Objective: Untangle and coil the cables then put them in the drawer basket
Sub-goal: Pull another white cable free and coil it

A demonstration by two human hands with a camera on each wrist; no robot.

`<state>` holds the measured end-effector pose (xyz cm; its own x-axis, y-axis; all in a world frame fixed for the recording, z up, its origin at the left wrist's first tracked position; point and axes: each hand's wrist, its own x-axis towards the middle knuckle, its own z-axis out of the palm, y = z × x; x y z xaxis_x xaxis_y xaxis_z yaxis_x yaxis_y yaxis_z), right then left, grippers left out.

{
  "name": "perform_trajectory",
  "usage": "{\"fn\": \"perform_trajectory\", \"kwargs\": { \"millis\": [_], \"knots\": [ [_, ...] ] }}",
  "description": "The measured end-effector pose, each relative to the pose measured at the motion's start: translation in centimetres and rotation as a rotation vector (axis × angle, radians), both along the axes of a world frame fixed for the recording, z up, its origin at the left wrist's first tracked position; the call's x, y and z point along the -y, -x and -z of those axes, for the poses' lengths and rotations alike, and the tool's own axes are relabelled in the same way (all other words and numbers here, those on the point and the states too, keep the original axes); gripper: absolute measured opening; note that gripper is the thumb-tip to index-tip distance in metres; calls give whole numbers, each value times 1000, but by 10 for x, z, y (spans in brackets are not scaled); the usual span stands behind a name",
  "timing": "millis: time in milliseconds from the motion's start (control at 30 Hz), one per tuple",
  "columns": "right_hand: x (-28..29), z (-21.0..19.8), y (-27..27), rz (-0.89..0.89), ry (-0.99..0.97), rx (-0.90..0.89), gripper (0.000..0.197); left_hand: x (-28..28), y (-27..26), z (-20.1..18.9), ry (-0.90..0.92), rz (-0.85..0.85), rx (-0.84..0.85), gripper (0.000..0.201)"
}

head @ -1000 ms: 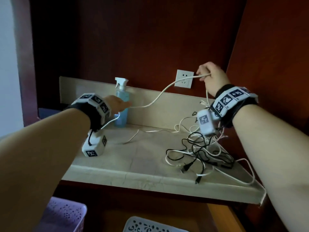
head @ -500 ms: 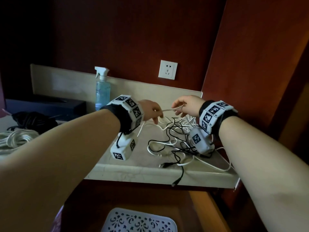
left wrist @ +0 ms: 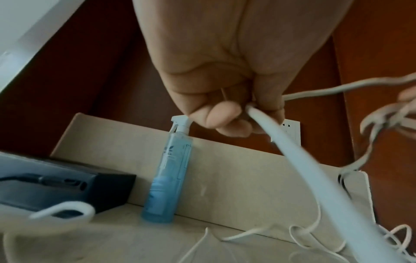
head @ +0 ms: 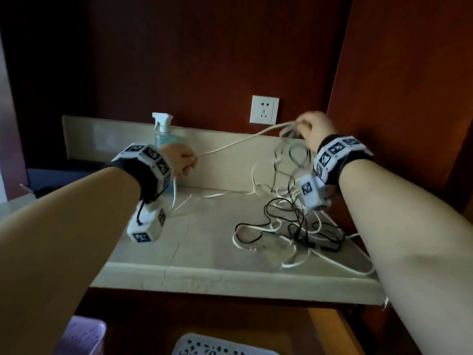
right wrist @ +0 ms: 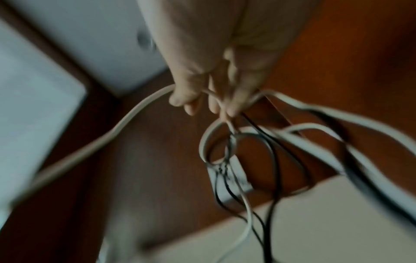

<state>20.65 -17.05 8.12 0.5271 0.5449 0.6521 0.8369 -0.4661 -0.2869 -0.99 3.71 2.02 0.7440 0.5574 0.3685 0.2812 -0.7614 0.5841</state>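
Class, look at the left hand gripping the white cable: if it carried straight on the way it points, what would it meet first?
Probably the blue spray bottle at the backsplash: the left hand points toward it in the head view. Depth is unclear, so the hand might pass just beside it and meet the backsplash.

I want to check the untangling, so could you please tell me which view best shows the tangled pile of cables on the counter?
The head view: the cable pile lies whole on the counter. The left wrist view catches only a few white loops at its lower edge. The right wrist view shows only blurred strands hanging from the right hand.
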Motion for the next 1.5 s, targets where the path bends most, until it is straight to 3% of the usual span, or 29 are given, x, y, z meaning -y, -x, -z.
{"fn": "perform_trajectory", "kwargs": {
  "millis": [67,100,267,433,533,633,733,800,900,933,1033,1100,1200,1333,1433,1500],
  "knots": [
    [-1,-19,7,-162,-247,119,13,-5,-5,0,-40,-42,-13,31],
    [0,-23,6,-175,-210,141,12,-5,-8,0,-60,-58,-44,27],
    [11,19,-7,57,419,-59,24,-4,-16,-3,-98,-120,-243,24],
    [11,38,-15,27,294,-110,21,-9,-9,-25,-239,-285,-347,32],
    [13,42,-17,108,333,-55,27,-15,0,-33,-303,-348,-378,24],
    [10,43,-14,143,412,-55,32,-13,8,-23,-316,-369,-550,31],
    [-2,37,1,14,452,-30,32,2,7,-10,-443,-317,-738,32],
    [-12,31,14,-50,495,0,29,31,-8,-10,-416,-234,-663,37],
    [-21,26,26,-117,560,26,25,73,-49,-16,-195,-87,-383,53],
    [-21,25,28,-150,542,30,24,82,-60,-17,-210,-62,-337,54],
    [-13,23,27,-209,454,23,25,89,-69,-15,-307,-130,-368,43],
    [-5,24,24,-227,461,23,24,85,-70,-12,-283,-56,-339,29],
    [2,30,18,-99,582,88,16,81,-69,-12,-71,176,-151,30],
    [-1,35,-1,160,646,209,18,78,-57,-24,186,332,65,36],
    [-4,21,-15,303,501,168,25,63,-38,-37,335,331,270,42],
    [1,4,-21,306,458,57,33,43,-29,-39,250,232,245,43]
  ]
}}
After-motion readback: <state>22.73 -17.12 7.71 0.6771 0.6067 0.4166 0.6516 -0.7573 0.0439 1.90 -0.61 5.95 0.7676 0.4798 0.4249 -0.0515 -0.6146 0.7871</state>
